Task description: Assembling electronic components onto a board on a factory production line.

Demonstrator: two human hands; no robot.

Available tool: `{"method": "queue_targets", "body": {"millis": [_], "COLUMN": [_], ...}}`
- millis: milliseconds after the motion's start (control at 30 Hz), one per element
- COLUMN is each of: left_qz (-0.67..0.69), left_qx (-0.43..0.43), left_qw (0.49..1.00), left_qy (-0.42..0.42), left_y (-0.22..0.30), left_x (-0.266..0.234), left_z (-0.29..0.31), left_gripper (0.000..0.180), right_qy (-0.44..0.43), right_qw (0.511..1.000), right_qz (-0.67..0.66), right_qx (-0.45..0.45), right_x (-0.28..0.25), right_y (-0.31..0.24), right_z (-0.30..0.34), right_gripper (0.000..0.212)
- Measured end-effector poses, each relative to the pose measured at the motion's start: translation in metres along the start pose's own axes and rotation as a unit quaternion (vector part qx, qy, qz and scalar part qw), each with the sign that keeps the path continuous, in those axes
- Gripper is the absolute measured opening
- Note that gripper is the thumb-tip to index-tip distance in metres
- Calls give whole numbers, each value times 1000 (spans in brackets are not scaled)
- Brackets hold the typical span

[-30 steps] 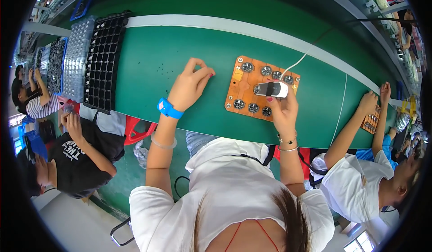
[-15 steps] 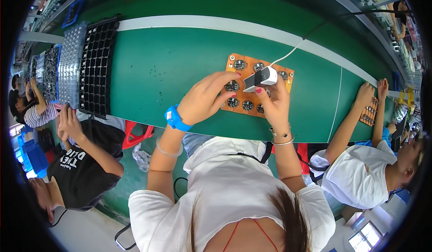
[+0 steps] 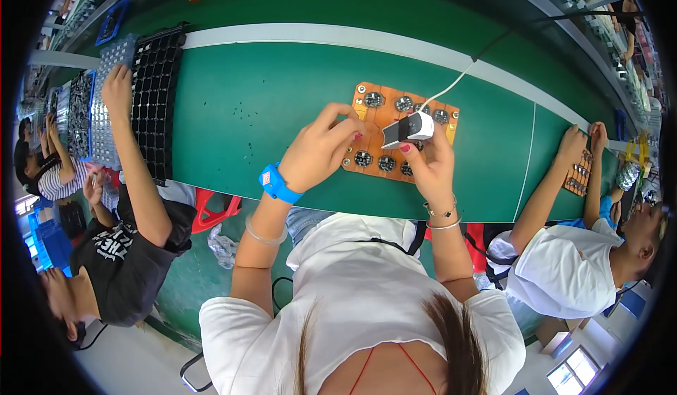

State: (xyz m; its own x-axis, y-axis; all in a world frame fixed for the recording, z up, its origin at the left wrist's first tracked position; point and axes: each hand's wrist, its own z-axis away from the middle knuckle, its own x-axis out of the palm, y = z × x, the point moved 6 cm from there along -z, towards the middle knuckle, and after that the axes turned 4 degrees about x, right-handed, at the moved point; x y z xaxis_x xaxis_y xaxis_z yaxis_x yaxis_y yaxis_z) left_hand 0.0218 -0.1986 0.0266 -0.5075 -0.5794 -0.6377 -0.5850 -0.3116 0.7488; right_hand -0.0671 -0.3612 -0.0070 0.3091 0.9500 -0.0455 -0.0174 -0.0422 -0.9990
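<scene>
An orange board (image 3: 377, 93) with round dark circuit pieces (image 3: 386, 163) set in it lies on the green table before me. My right hand (image 3: 434, 166) grips a white and black corded handheld device (image 3: 416, 126) and keeps it tilted over the board's middle. At the board's left edge is my left hand (image 3: 321, 148), wearing a blue wristband (image 3: 276, 185). Its thumb and fingers are curled together over the board; whatever is between them is hidden. Bare orange shows beside those fingertips.
A black compartment tray (image 3: 154, 102) and a clear tray (image 3: 106, 138) stand at the left. One co-worker's arm (image 3: 134, 148) reaches over them. Another co-worker's hands (image 3: 572, 145) hold a similar board at the right. The device's white cable (image 3: 455, 85) runs up toward the back. Small dark bits lie left of the board.
My left fingers have drawn together and slightly up; the round piece visible between them is no longer seen there. The left co-worker's arm has reached up over the trays.
</scene>
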Motion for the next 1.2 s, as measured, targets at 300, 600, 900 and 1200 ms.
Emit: {"method": "queue_targets", "body": {"millis": [300,600,900,1200], "left_qz": [29,51,-24,-33], "left_qx": [28,8,106,66], "left_qw": [999,999,994,994], "left_qy": [18,-13,-28,78], "left_y": [3,-1,20,-3], "left_x": [6,8,9,-16], "left_z": [1,6,4,12], "left_gripper": [21,23,30,23], "right_qy": [-10,-14,-36,-5], "right_qw": [1000,1000,999,998], "right_qz": [-24,-12,-14,-57], "right_qx": [3,8,23,27], "right_x": [3,7,12,3], "right_y": [1,-1,-4,2], "right_z": [-3,-2,-9,-3], "right_gripper": [36,38,36,39]}}
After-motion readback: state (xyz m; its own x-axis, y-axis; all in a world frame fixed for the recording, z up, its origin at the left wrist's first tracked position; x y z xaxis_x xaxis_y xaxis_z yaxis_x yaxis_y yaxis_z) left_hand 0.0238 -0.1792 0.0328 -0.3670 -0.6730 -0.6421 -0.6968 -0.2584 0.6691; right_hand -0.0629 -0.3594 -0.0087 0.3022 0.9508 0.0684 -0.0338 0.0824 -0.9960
